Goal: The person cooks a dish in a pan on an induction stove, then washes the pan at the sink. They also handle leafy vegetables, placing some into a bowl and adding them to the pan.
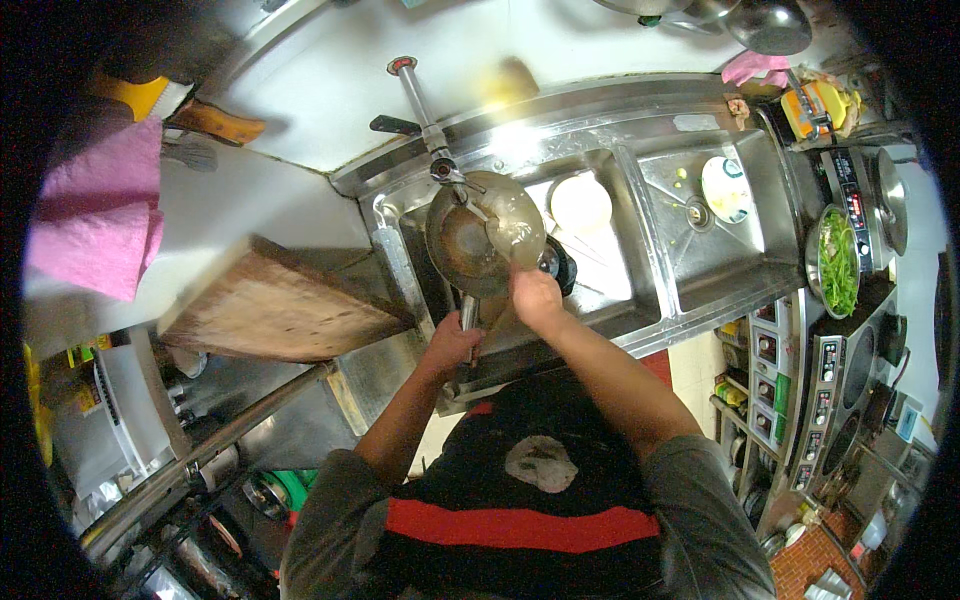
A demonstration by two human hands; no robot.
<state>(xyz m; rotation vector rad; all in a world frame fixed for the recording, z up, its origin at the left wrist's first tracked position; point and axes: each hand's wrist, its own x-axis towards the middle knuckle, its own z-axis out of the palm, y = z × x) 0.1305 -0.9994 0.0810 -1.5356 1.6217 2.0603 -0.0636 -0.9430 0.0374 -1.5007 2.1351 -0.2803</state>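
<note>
A metal wok (461,236) is held tilted over the left sink basin, beneath the wall faucet (442,166). My left hand (454,343) grips the wok's metal handle (469,311) below the pan. At the wok's right rim is my right hand (536,300), its fingers bent and blurred. A pale, shiny patch (517,225) lies inside the wok just beyond those fingers; whether it is water, foam or a held utensil is unclear. Behind the wok, a white round bowl or plate (581,204) sits in the same basin, with a dark object (559,266) partly hidden beside my right hand.
The right basin (731,262) holds a plate with food scraps (726,190). A thick wooden board (292,307) leans at left, near pink cloths (101,214). At right, a bowl of green vegetables (838,262) stands by induction cookers (829,375). Pans (769,26) hang upper right.
</note>
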